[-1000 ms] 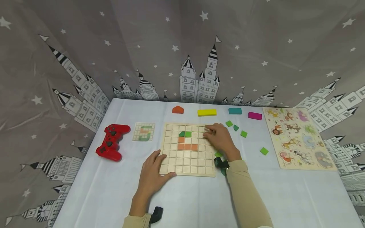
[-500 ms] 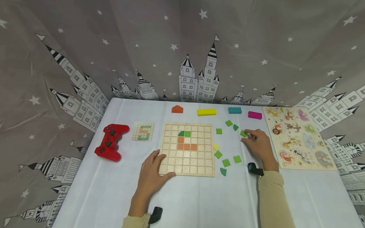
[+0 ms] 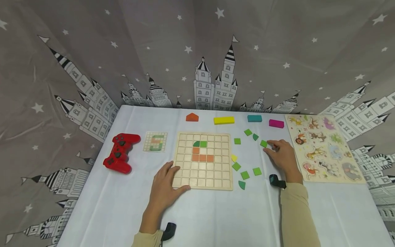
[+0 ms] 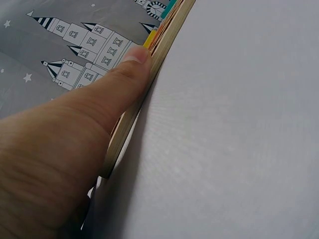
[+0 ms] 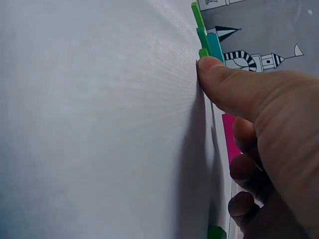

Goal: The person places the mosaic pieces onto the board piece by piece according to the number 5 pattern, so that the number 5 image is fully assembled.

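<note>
My left hand [image 3: 165,188] rests at the near left corner of a wooden grid board [image 3: 216,176], fingers at its left side and thumb along the near edge. The left wrist view shows the thumb [image 4: 119,79] straight against the board's rim. On the board lie a dark green quarter-round tile [image 3: 196,144], a light green square tile [image 3: 203,144] and several orange square tiles [image 3: 202,157]. To the right, my right hand [image 3: 282,156] pinches another green square tile [image 3: 263,143] at its right side; in the right wrist view the thumb tip largely covers that tile [image 5: 203,52].
Loose green tiles [image 3: 244,175] and a yellow piece [image 3: 234,158] lie right of the board. Behind stand orange [image 3: 192,117], yellow [image 3: 224,120], teal [image 3: 254,118] and magenta [image 3: 276,124] blocks. A red game controller [image 3: 121,153], pattern card [image 3: 155,141] and animal puzzle [image 3: 324,151] flank them.
My right hand has left the board's upper right area, where a green square tile now lies beside the board, and moved right to another green tile. The left hand stays put.
</note>
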A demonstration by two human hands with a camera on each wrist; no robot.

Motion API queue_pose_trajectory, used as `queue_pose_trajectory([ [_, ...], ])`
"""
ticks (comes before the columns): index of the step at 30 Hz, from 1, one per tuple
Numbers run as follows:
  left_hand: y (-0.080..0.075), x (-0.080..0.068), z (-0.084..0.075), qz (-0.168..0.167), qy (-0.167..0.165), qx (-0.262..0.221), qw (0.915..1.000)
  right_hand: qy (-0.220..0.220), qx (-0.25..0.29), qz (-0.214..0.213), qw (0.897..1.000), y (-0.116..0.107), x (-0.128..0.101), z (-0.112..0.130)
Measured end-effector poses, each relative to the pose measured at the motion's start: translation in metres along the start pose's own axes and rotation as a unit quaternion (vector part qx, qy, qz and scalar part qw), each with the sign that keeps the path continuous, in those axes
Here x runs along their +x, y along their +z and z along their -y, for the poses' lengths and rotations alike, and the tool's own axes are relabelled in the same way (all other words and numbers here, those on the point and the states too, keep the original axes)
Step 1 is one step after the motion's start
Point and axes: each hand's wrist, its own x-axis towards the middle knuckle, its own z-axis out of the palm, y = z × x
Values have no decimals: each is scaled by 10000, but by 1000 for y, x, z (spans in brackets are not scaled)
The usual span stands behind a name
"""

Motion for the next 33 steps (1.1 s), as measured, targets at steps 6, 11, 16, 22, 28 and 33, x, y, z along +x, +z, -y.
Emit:
queue_pose_trajectory([
  [6,0,1,0,36,13,-9,10000,18,-7,23,10000,0,1,3],
  [11,2,2,1,41,45,21,10000,37,-44,-60,10000,2,2,4],
  [16,2,4,1,56,36,21,10000,117,-158,-15,9998,4,5,8],
  [22,2,5,0,59,79,45,9999,160,-327,-14,9993,4,4,11],
  [28,0,2,-2,30,76,-18,10000,149,-132,-80,9998,2,-4,16],
  [33,0,1,-1,10,49,35,10000,-195,18,-141,9997,3,-6,38],
])
